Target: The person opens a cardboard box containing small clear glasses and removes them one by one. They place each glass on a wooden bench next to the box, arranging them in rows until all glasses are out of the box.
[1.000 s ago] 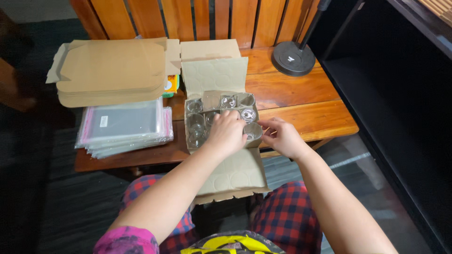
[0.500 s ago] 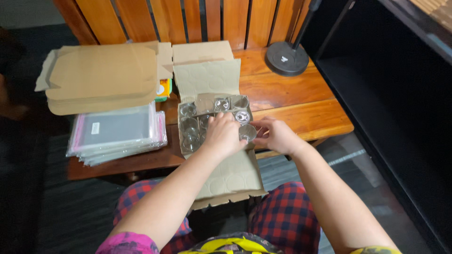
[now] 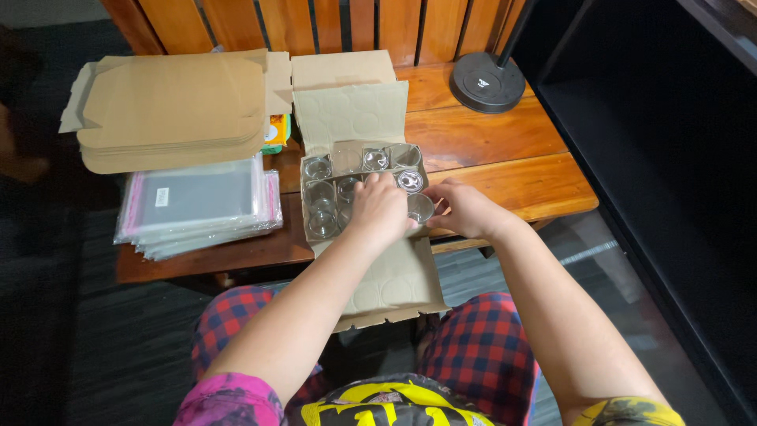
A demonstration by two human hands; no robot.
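Observation:
An open brown cardboard box [image 3: 351,114] lies on the wooden table [image 3: 489,138], its lid flaps folded back and forward. Inside, a cardboard divider holds several small clear glass jars [image 3: 318,168]. My left hand [image 3: 381,209] rests over the middle cells, fingers curled down around a jar that is mostly hidden under them. My right hand [image 3: 467,207] is at the box's right side, its fingertips pinched on the edge beside a jar [image 3: 420,207].
A stack of flat cardboard box blanks [image 3: 169,110] and a pile of clear plastic bags [image 3: 197,201] lie at the left. A black round lamp base [image 3: 487,81] stands at the back right. A dark shelf unit [image 3: 670,158] is on the right.
Both hands stay at the box. The left hand's fingers have shifted slightly over the middle jars, and the right hand keeps to the right edge.

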